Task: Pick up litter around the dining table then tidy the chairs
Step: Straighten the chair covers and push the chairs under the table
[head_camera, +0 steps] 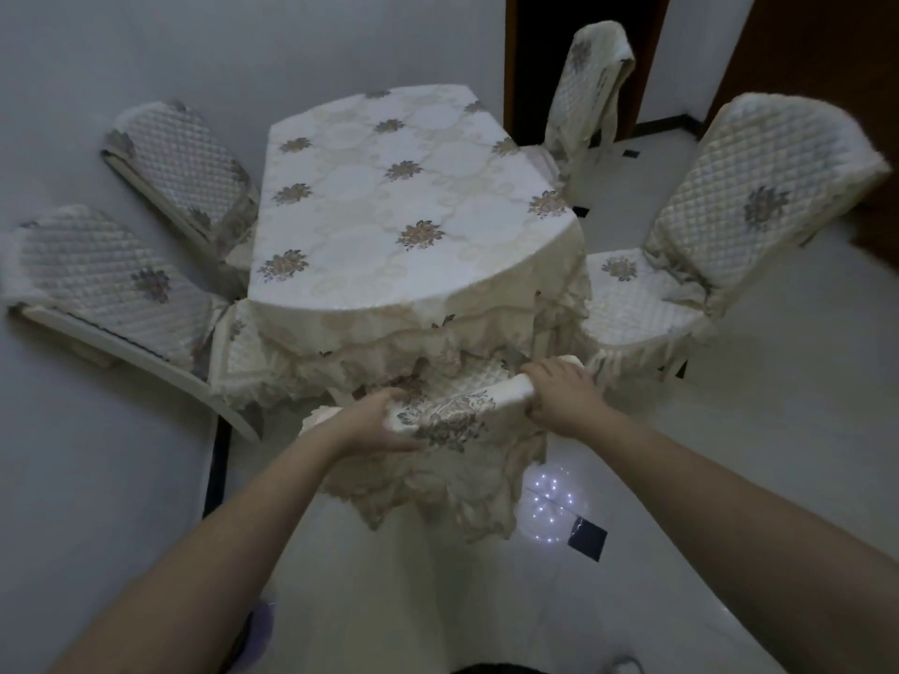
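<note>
Holding the top of the nearest chair (pixel 457 406) with both hands, the person stands behind it at the near side of the dining surface (pixel 389 187). The left hand (pixel 377 420) has its grip clamped on the left end of the chair back, with the thumb on top and the fingers under the padded edge. The right hand (pixel 559 394) has its grip closed over the right end. The hands are wide apart, probably so the chair goes straight and does not turn when it is pushed.

The seat of this chair is already partly under the hanging lace of the tablecloth (pixel 438 328), so I judge the step in hand is to slide it in.

The two chairs on the left (pixel 121 279) (pixel 180 158) lean back strongly in this wide view and sit close to the surface. The chair on the right (pixel 705 245) stands out from it, with its whole seat showing, so it seems not yet pushed in. The far chair (pixel 593 90) is near the far corner.

I see no clear litter on the floor (pixel 729 454); a small dark piece (pixel 586 535) lies near the chair, but I cannot tell what it is.
</note>
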The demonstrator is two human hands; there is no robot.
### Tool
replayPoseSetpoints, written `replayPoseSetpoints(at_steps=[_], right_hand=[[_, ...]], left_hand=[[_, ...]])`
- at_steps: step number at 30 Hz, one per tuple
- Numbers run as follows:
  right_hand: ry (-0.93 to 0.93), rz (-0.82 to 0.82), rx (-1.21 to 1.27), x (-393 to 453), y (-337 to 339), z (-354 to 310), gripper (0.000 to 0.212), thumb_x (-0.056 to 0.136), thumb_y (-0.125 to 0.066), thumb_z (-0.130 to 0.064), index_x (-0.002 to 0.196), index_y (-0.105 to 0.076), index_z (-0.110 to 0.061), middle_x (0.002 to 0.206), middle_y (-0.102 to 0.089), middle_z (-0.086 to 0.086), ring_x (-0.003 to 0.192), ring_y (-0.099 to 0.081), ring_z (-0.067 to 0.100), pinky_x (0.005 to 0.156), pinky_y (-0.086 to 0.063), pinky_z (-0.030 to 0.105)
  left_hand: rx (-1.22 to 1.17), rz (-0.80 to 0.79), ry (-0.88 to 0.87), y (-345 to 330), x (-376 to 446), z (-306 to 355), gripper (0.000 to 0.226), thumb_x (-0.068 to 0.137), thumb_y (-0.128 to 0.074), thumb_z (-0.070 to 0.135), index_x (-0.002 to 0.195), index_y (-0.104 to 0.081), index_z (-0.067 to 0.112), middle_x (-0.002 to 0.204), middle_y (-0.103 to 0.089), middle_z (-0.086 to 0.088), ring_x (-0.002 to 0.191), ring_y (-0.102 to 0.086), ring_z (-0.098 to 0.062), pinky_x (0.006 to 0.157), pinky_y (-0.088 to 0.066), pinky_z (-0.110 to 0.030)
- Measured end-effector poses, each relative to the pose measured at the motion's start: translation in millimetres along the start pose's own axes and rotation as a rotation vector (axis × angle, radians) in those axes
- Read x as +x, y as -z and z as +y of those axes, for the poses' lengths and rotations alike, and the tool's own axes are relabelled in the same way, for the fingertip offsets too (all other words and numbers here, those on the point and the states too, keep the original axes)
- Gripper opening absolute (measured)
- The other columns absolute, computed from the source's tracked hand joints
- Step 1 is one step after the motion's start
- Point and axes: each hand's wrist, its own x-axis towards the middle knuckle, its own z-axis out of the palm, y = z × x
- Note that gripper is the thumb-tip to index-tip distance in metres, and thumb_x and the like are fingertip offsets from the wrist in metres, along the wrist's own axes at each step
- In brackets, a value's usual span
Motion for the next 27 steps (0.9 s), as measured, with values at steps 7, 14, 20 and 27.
replayPoseSetpoints(at_steps=[7,14,20,27], right_hand=[[-0.072,0.113,0.054,-55.6,42.7,49.6,0.058,0.094,-0.045,-0.046,0.146,-0.029,-0.027,0.150,-0.034,-0.005,0.139,-0.027,0.018,0.110,-0.022,0.037],[-0.242,0.247,0.045,-103.4,86.6,133.1,0.058,0.096,-0.025,-0.058,0.147,-0.031,-0.029,0.150,-0.037,-0.005,0.139,-0.028,0.018,0.111,-0.021,0.040],[-0.353,0.379,0.019,-147.2,130.2,210.4,0.073,0.086,-0.009,-0.061,0.142,-0.041,-0.027,0.147,-0.044,-0.002,0.136,-0.036,0.021,0.108,-0.027,0.041],[-0.466,0.541,-0.084,-179.4,167.2,279.6,0.051,0.090,-0.033,-0.049,0.120,-0.063,-0.019,0.112,-0.067,0.002,0.103,-0.062,0.027,0.088,-0.047,0.042]], left_hand=[[0.028,0.244,-0.169,-16.9,8.3,123.4,0.069,0.089,-0.055,0.056,0.147,-0.033,0.025,0.150,-0.040,0.002,0.132,-0.043,-0.017,0.105,-0.039,-0.035],[0.312,0.407,-0.411,-30.8,31.0,260.3,0.065,0.085,-0.040,0.065,0.141,-0.037,0.031,0.140,-0.048,0.006,0.132,-0.040,-0.017,0.108,-0.029,-0.045],[0.485,0.504,-0.524,-41.9,42.6,363.1,0.064,0.089,-0.048,0.059,0.145,-0.032,0.034,0.148,-0.038,0.012,0.139,-0.028,-0.010,0.115,-0.016,-0.049],[0.504,0.528,-0.627,-43.1,63.7,445.2,0.062,0.092,-0.027,0.064,0.148,-0.026,0.036,0.154,-0.031,0.011,0.144,-0.021,-0.012,0.116,-0.012,-0.049]])
